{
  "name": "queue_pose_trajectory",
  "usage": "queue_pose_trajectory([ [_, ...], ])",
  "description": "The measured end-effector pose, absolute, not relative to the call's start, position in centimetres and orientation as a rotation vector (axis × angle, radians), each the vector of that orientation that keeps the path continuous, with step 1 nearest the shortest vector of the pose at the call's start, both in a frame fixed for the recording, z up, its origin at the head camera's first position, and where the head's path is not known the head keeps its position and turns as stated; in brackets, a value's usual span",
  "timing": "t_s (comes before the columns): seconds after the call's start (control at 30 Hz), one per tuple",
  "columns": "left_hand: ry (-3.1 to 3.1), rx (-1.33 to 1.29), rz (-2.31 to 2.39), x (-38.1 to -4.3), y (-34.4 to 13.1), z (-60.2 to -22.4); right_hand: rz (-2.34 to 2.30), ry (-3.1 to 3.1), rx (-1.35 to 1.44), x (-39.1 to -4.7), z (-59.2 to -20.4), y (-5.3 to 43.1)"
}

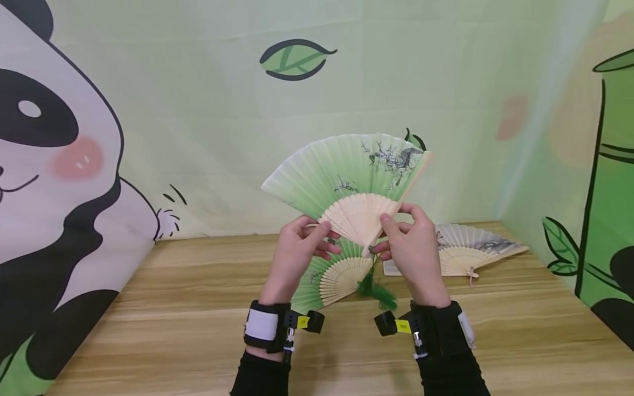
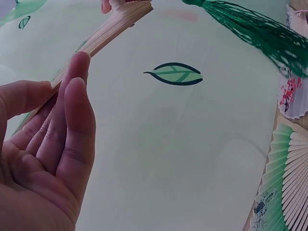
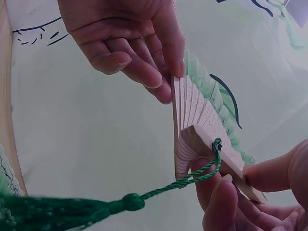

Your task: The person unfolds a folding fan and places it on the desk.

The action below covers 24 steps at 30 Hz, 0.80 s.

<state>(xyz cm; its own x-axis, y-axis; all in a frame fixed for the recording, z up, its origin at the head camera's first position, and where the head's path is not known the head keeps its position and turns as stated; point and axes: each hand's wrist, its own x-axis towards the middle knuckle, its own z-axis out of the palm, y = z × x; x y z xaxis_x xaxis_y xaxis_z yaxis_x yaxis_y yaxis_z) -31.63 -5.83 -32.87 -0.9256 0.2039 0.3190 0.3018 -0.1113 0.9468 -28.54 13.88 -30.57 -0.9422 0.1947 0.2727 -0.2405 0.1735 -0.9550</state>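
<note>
Both hands hold up a spread green folding fan with pale wooden ribs and dark branch prints. My left hand pinches the fan's left edge between thumb and fingers. On the opposite side, my right hand grips the outer stick, thumb in front. In the right wrist view, a green tassel hangs by a knotted cord from the fan's pivot end. Below the raised fan, a second green folding fan lies spread on the wooden table, partly hidden by my left hand and the raised fan.
A white folding fan with grey ink painting and a pink cord lies spread at the table's right rear. Red blossoms show on a white fan in the left wrist view. Behind the table hangs a pale green backdrop printed with a panda.
</note>
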Motion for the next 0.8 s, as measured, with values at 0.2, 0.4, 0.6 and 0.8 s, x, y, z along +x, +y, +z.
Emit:
queue_pose_trajectory([
  [0.2,-2.049,-0.576,-2.199,-31.7,-5.95,-32.98,1.856,-2.088,0.022,-28.47,-30.52,13.84],
  [0.4,-2.032,-0.561,-2.221,-31.72,-6.07,-33.04,1.909,-2.035,-0.015,-28.63,-30.55,13.76],
  [0.6,-2.007,-0.56,-2.249,-31.78,-6.14,-33.02,1.996,-1.947,-0.037,-28.6,-30.55,13.72],
  [0.8,-1.977,-0.543,-2.289,-31.75,-6.34,-33.03,2.043,-1.864,-0.038,-28.72,-30.56,13.49],
])
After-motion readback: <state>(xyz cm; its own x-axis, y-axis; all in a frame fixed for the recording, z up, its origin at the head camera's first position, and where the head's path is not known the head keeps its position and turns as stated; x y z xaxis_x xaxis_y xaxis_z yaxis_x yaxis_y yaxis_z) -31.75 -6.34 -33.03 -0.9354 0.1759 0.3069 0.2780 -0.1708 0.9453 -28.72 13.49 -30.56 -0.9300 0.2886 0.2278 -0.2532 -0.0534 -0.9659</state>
